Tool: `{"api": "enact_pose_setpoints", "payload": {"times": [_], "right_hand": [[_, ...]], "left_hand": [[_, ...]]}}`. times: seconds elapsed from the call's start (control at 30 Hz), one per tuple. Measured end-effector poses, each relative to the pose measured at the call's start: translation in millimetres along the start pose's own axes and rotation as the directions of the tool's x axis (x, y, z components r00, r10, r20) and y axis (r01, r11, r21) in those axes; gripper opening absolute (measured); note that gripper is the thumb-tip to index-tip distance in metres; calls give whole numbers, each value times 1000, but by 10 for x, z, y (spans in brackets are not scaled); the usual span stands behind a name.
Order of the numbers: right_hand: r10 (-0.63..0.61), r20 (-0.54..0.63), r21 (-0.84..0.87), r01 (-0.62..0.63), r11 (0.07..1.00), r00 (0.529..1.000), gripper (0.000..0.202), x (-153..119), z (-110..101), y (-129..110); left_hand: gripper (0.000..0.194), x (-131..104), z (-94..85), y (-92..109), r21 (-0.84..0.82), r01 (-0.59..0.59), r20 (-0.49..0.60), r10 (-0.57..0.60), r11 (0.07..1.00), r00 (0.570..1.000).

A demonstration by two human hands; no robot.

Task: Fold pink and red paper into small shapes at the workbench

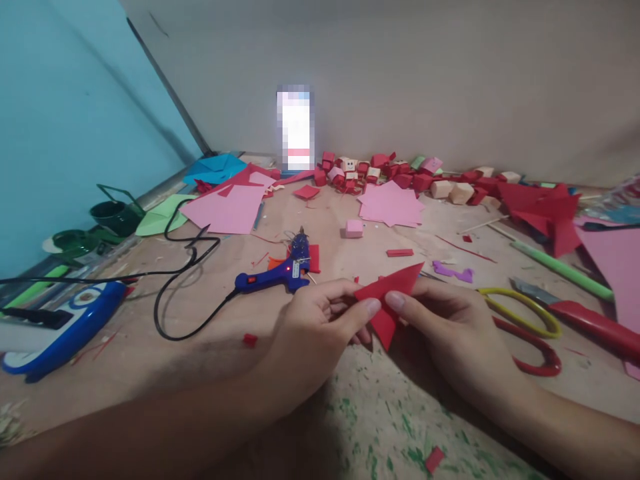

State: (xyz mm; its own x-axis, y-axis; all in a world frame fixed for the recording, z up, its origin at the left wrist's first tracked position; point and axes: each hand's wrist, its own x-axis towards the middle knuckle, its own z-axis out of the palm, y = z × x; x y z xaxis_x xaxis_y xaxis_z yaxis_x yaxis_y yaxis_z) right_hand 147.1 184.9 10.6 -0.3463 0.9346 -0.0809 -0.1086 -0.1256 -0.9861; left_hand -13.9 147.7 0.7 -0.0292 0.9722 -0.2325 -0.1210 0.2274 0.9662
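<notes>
Between both hands is a piece of folded red paper [387,293], pointed at its upper right and lower ends. My left hand [325,313] pinches its left side, thumb on top. My right hand [440,313] grips the right side with its thumb close to the other thumb; its fingers are partly hidden behind the paper. Just beyond the left hand lies a blue glue gun [275,272] with a small red light on. Scissors [530,327] with one yellow and one red handle loop lie beside my right hand. A small pink paper cube [354,229] sits farther back.
A bright phone [296,130] stands against the back wall. Several small red and plain cubes [350,167] line the back. Pink sheets [390,203] lie nearby. A black cord [160,300] loops at left, near a blue-and-white tool [65,333]. A red-handled knife [595,323] lies at right.
</notes>
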Motion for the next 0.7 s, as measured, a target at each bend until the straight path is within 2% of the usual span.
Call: {"api": "enact_pose_setpoints", "payload": {"times": [0.13, 0.2, 0.33, 0.43, 0.53, 0.6, 0.7], "right_hand": [[7, -13, -97, -8, 995, 1000, 27, -1, -36, 34], [-17, -29, -148, 13, 989, 999, 28, -14, -59, 57], [-93, -48, -138, 86, 987, 995, 11, -24, -69, 66], [61, -46, -1, -62, 998, 997, 14, 1, -62, 57], [193, 37, 77, -195, 978, 981, 36, 27, -74, 55], [172, 73, 42, -175, 984, 982, 44, 35, -94, 61], [90, 93, 35, -94, 995, 992, 40, 41, -128, 79]], "left_hand": [[10, 4, -14, -18, -6, -19, 0, 19, 1000, 1000], [8, 7, -27, -11, 13, -67, -35, 67, 998, 997], [7, -7, -50, 41, 56, -134, -104, 139, 989, 985], [9, -18, -56, 72, 77, -171, -134, 180, 982, 975], [17, -13, -63, 73, 151, -228, -137, 249, 962, 959], [23, -8, -73, 64, 211, -265, -130, 295, 941, 947], [30, -16, -86, 55, 316, -355, -140, 413, 880, 900]]}}
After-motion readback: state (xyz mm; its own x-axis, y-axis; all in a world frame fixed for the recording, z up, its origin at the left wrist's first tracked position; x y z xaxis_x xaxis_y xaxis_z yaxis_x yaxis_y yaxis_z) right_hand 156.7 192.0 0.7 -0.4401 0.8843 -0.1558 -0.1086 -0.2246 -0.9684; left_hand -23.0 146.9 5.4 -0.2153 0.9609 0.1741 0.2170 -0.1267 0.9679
